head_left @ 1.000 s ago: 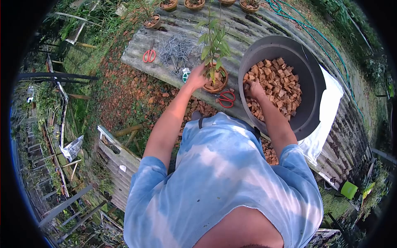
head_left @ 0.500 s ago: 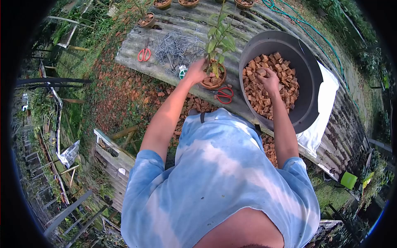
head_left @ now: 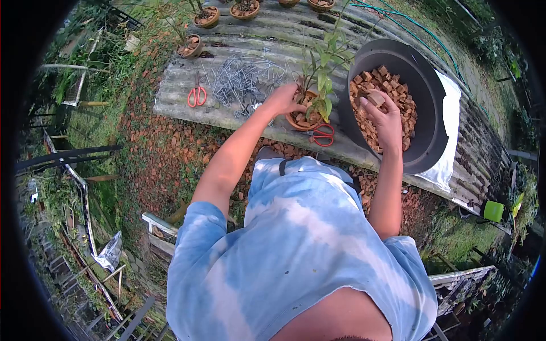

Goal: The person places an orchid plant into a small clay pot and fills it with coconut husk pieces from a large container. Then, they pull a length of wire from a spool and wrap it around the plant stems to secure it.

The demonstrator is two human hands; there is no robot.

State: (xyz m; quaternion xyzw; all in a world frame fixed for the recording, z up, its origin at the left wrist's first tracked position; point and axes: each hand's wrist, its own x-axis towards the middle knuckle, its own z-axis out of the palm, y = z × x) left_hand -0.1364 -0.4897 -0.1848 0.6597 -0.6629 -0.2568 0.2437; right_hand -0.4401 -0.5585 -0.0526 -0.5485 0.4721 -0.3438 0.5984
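A leafy plant [head_left: 324,71] stands in a clay pot [head_left: 300,126] near the table's front edge. My left hand [head_left: 283,100] reaches over the pot's left rim at the base of the stems; its fingers are partly hidden, so its grip is unclear. Over the large dark tub [head_left: 422,136], my right hand [head_left: 384,116] is closed on a brown chunk [head_left: 376,99]. Many similar brown chunks [head_left: 406,108] lie in the tub. Red-handled scissors [head_left: 323,135] rest just right of the pot.
On the corrugated table [head_left: 187,71] lie a heap of grey wire pieces [head_left: 242,79] and other red-handled scissors [head_left: 197,96]. More clay pots [head_left: 244,10] stand along the back. White sheeting [head_left: 449,131] lies under the tub, and a green hose [head_left: 421,28] runs behind.
My right hand has lifted off the heap of chunks with one between its fingers. My left hand remains at the pot. The whole view has shifted slightly.
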